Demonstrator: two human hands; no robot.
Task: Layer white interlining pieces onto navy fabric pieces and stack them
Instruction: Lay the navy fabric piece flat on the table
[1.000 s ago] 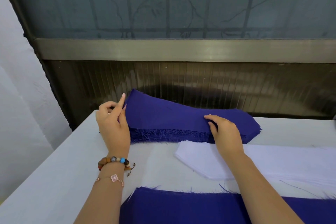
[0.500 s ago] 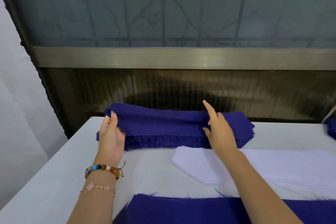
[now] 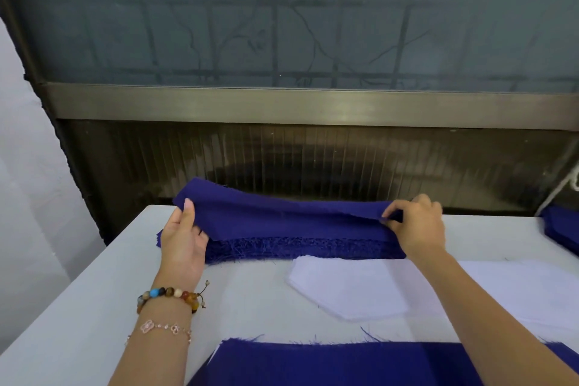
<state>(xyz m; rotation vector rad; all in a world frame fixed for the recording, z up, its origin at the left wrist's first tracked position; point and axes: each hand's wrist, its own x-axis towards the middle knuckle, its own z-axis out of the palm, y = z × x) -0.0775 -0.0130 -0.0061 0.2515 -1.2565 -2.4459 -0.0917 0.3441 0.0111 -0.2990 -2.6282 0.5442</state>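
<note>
One navy piece (image 3: 282,213) pinched: left hand (image 3: 183,241), right hand (image 3: 416,226).

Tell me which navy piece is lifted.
The top piece of the far stack: left hand and right hand hold its ends; the near piece lies flat.

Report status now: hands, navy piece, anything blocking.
Left hand and right hand each pinch an end of the top navy piece, ends raised above the navy stack. White interlining lies nearer, untouched. Nothing blocking.
</note>
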